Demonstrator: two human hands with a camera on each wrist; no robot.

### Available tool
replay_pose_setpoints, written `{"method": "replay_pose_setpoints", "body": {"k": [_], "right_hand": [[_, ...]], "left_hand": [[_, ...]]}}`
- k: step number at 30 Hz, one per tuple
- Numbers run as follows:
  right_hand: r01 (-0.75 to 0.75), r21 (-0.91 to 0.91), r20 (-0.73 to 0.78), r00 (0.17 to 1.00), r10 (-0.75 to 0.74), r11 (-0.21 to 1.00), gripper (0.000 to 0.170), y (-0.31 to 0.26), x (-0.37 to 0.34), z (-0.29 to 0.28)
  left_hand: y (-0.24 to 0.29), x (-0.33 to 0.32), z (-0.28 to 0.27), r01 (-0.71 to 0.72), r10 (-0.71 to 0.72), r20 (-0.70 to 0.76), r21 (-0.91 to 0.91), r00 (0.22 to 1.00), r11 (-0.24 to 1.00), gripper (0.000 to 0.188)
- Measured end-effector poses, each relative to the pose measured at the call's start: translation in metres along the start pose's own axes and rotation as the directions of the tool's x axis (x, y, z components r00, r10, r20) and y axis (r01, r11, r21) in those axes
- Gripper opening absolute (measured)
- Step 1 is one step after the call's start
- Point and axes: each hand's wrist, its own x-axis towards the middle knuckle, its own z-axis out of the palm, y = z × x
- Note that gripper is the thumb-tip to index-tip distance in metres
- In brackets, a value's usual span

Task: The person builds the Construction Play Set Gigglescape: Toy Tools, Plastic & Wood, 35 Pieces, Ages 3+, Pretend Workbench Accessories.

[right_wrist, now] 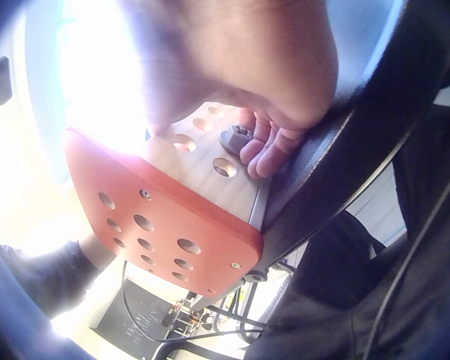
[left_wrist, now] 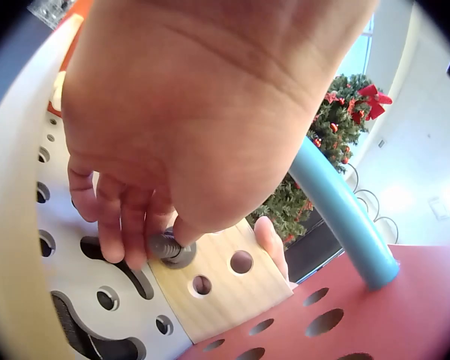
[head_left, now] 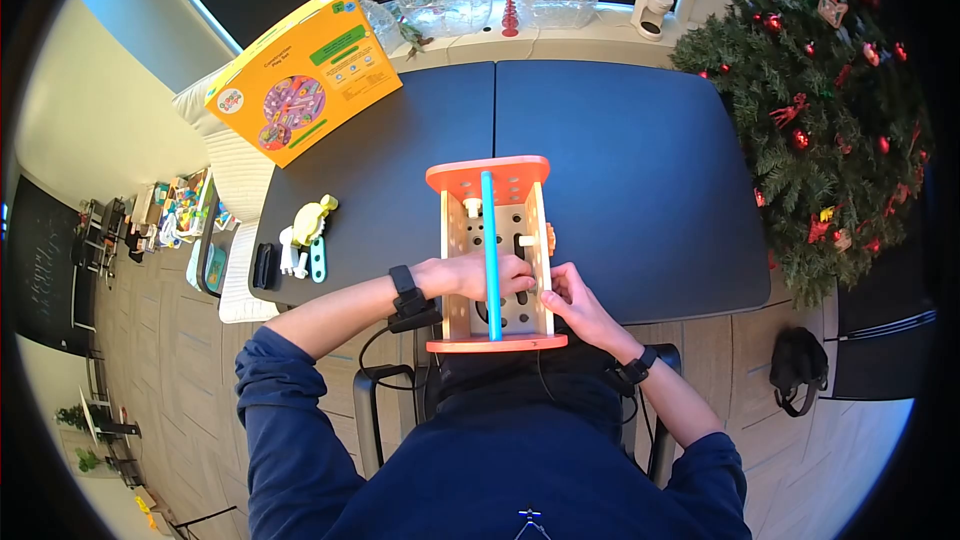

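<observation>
**Left hand point(left_wrist: 195, 127) pinching grey bolt point(left_wrist: 172, 251) at side panel point(left_wrist: 229, 311)**

Thumb and fingers close about the bolt at the panel's inner face. Right hand point(right_wrist: 247, 56), outside the same panel, pinches a grey nut point(right_wrist: 233, 140). Toy box point(head_left: 495, 344), red-ended with a blue rod point(head_left: 488, 230), sits at frame centre, at the near edge of the surface point(head_left: 630, 170). Yellow carton point(head_left: 320, 70) stands upper left; decorated tree point(head_left: 800, 90), upper right.

Blue bar point(head_left: 490, 250) across box point(head_left: 460, 178) opening
</observation>
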Motion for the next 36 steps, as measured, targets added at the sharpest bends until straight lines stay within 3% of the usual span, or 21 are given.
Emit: {"method": "replay_pose_setpoints", "body": {"k": [2, 11, 14, 17, 20, 26, 36], "right_hand": [[-0.030, -0.005, 0.030, 0.999, 0.030, 1.000, 0.046, -0.002, -0.001, -0.002], [-0.032, -0.002, 0.040, 0.999, 0.032, 0.999, 0.047, -0.005, -0.001, -0.002], [-0.033, -0.010, 0.032, 0.999, 0.034, 0.999, 0.046, -0.003, -0.001, -0.003], [-0.048, -0.006, 0.026, 0.999, 0.048, 0.999, 0.046, -0.005, -0.002, -0.002], [-0.049, -0.016, 0.022, 0.999, 0.050, 0.999, 0.045, -0.007, -0.002, -0.002], [-0.038, 0.007, 0.026, 0.999, 0.038, 0.999, 0.047, -0.006, -0.002, -0.002], [-0.043, -0.004, 0.030, 0.999, 0.044, 0.999, 0.048, -0.003, -0.001, -0.003]], "left_hand": [[0.004, -0.003, -0.001, -0.002, 0.000, -0.025, -0.081, 1.000, 0.997, 0.040], [0.004, 0.003, 0.000, -0.014, 0.014, -0.078, 0.003, 0.997, 1.000, 0.043], [0.015, -0.003, -0.008, 0.098, -0.097, 0.008, -0.101, 0.995, 0.990, 0.043], [0.003, -0.002, -0.004, 0.004, -0.005, -0.016, -0.067, 1.000, 0.998, 0.052], [-0.004, 0.002, 0.000, 0.001, -0.004, -0.015, -0.152, 1.000, 0.988, 0.046], [0.006, 0.003, -0.002, 0.005, -0.005, -0.072, 0.013, 0.997, 1.000, 0.041], [0.000, 0.002, -0.001, 0.023, -0.026, -0.048, -0.049, 0.999, 0.999, 0.045]]}}
